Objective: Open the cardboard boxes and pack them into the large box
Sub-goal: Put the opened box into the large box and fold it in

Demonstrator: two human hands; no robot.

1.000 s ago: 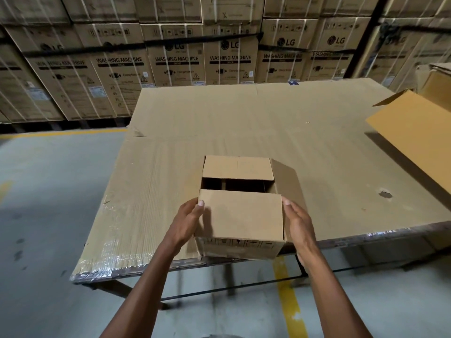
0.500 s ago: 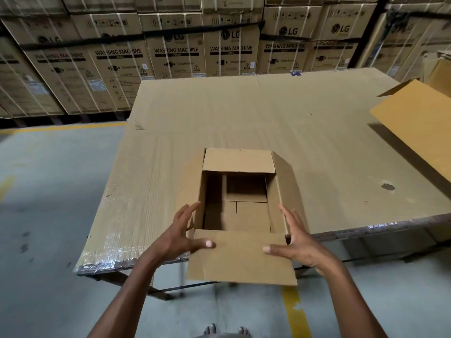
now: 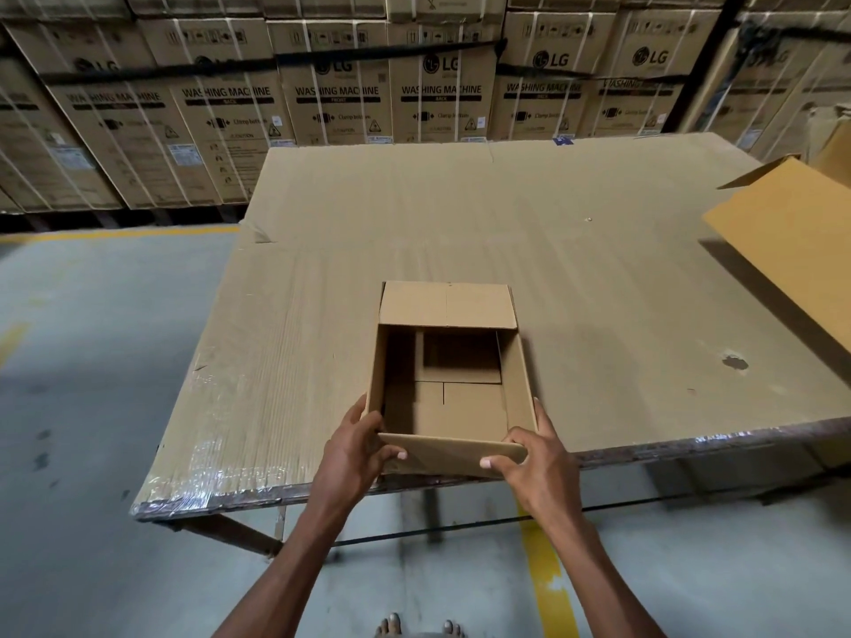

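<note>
A small brown cardboard box [image 3: 449, 398] stands open and empty at the near edge of the table. Its far flap lies back flat on the table. The near flap is folded down over the front wall. My left hand [image 3: 357, 446] grips the box's near left corner, thumb lying on the near flap. My right hand [image 3: 529, 453] grips the near right corner, thumb on the same flap. A flap of the large box [image 3: 792, 237] reaches in from the right edge; the rest of that box is out of view.
The table [image 3: 460, 214] is covered in cardboard sheet wrapped with plastic film, with a small hole [image 3: 734, 361] at the right. Stacked washing-machine cartons [image 3: 336, 85] form a wall behind it. Grey floor with a yellow line [image 3: 548, 559] lies below.
The near flap swung from closed over the top, out toward me, then down against the front. Both hands moved from the sides onto the near corners.
</note>
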